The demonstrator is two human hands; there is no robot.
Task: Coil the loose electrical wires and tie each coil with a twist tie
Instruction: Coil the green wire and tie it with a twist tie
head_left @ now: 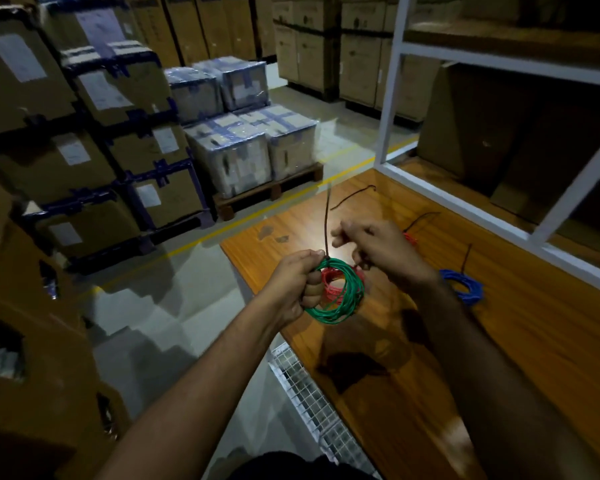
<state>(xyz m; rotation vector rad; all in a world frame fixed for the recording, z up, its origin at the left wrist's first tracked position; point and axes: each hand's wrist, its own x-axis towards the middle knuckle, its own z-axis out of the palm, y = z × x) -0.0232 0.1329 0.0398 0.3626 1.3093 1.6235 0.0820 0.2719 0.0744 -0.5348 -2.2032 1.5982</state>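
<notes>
green coil | left hand grip clenched on its left rim | twist tie upright from coil top | right hand pinches beside it, nearer.

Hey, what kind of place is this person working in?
Most likely a warehouse or stockroom. Stacked cardboard boxes fill the left side, shrink-wrapped cartons sit on a wooden pallet, and a white metal shelving rack stands over the wooden table.
</notes>
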